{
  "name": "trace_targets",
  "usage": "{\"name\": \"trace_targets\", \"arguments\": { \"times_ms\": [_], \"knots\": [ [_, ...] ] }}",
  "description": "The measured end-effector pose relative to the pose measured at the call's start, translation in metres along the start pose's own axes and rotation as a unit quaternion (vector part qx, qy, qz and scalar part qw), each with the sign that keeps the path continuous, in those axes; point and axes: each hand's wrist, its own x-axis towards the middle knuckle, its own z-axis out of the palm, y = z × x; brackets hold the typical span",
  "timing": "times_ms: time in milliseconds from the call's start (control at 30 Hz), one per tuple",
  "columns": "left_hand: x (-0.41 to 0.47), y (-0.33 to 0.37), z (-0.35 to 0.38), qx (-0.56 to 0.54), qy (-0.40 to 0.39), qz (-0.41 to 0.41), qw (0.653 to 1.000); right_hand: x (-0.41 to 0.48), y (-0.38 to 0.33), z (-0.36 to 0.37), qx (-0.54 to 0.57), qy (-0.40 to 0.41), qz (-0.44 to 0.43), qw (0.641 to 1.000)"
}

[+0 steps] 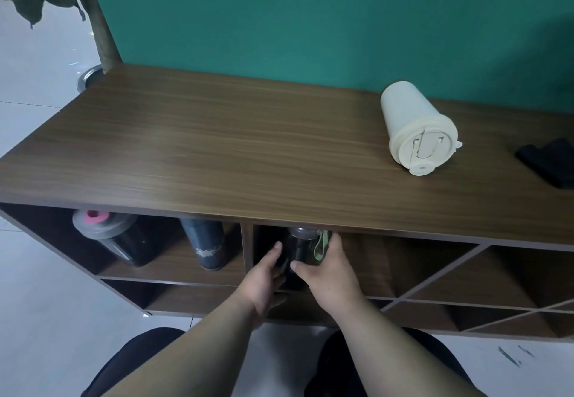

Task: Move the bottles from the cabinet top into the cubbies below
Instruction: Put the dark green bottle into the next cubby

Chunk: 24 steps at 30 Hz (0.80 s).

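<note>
A dark bottle with a pale green strap stands upright in the middle upper cubby, just under the cabinet top. My left hand wraps its left side and my right hand grips its right side by the strap. A cream lidded bottle stands on the cabinet top at the right. In the left upper cubby stand a dark bottle with a grey and pink lid and a blue-grey bottle.
A black cloth lies at the top's right edge. Diagonal-divided cubbies fill the cabinet's right part. A lower shelf row runs beneath. A potted plant trunk rises at the back left. A green wall stands behind.
</note>
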Motion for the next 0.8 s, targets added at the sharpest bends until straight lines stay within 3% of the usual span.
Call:
{"name": "trace_targets", "arguments": {
  "times_ms": [200, 333, 467, 600, 700, 800],
  "knots": [
    [-0.023, -0.002, -0.002, 0.062, 0.019, -0.011, 0.998, -0.026, 0.011, -0.019, -0.106, -0.117, 0.056, 0.986],
    [-0.048, -0.013, 0.002, 0.171, 0.029, -0.034, 0.984, -0.054, 0.011, -0.040, -0.116, -0.146, 0.015, 0.982],
    [-0.059, -0.015, 0.006, 0.182, 0.024, -0.031, 0.983, -0.090, -0.019, -0.077, -0.001, -0.027, -0.089, 0.996],
    [-0.071, -0.011, 0.009, 0.179, -0.010, -0.022, 0.984, -0.109, -0.067, -0.125, 0.081, 0.152, -0.170, 0.970],
    [-0.076, -0.007, 0.010, 0.164, -0.036, 0.003, 0.986, -0.086, -0.093, -0.151, -0.012, 0.264, -0.200, 0.943],
    [-0.082, -0.001, 0.014, 0.161, -0.061, 0.010, 0.985, -0.041, -0.110, -0.168, -0.121, 0.296, -0.166, 0.933]
  ]
}}
